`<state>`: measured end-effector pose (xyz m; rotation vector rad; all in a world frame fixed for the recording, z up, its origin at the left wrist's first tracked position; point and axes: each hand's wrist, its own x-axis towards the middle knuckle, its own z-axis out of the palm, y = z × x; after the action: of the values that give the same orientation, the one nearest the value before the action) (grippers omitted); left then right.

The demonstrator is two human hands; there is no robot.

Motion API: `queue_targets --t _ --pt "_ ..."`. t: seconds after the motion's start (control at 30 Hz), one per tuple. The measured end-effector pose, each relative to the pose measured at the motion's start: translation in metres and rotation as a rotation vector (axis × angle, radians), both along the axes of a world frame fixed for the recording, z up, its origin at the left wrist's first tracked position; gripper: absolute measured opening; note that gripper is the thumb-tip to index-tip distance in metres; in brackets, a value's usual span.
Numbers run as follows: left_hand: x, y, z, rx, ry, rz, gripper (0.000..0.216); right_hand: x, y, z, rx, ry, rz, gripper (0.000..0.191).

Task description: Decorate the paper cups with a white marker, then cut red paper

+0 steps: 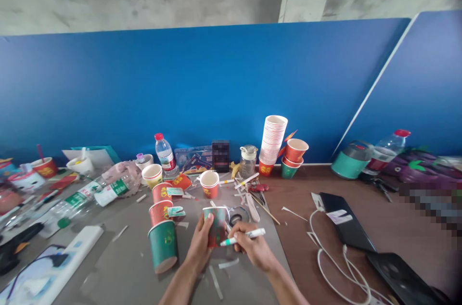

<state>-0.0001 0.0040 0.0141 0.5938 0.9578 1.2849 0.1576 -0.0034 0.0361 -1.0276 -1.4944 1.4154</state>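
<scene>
My left hand [198, 242] is wrapped round the left side of a paper cup [218, 228], whose side shows green and red patches. A white marker with a green end [254, 233] is pinched in my right hand [250, 246], its green end at the lower right of the cup. I cannot tell whether that end touches the cup. Left of my hands stand two red paper cups [161, 213] with small green-and-white flaps, and a green paper cup [163, 247] lies tilted in front of them. Just behind the held cup is a roll of tape [236, 219].
A tall stack of paper cups [273, 139] and a glass jar [248, 160] stand by the blue partition [216, 88]. Plastic bottles [113, 192] and a power strip [72, 257] lie at left. Phones [348, 223] and a white cable [321, 266] lie at right. Paper scraps litter the mat.
</scene>
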Motion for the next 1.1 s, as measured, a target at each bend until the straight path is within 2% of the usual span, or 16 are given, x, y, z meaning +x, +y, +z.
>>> queue_targets --t 0.27,0.47,0.6,0.73,0.9,1.1 --pt "0.0006 0.0011 -0.0020 0.001 0.016 0.039 0.035 0.0035 -0.0003 0.0068 0.051 -0.039 -0.024 0.021" --pt "0.0034 -0.0017 0.0045 0.041 0.046 0.024 0.037 -0.0027 -0.0048 0.0053 0.077 -0.064 -0.005 0.021" --pt "0.0062 -0.0021 0.0034 0.024 0.068 0.061 0.039 -0.0023 -0.0046 0.0028 0.101 -0.084 -0.005 0.021" --pt "0.0067 -0.0012 -0.0011 0.000 0.064 0.088 0.045 0.0044 -0.0012 0.0019 0.102 -0.037 -0.030 0.021" --pt "0.0046 -0.0006 -0.0038 0.004 0.072 0.045 0.044 0.0020 -0.0024 0.0023 0.107 -0.043 -0.020 0.022" --pt "0.0043 -0.0008 -0.0030 -0.001 0.066 0.077 0.047 0.0044 0.0020 -0.0025 0.044 0.010 -0.068 0.021"
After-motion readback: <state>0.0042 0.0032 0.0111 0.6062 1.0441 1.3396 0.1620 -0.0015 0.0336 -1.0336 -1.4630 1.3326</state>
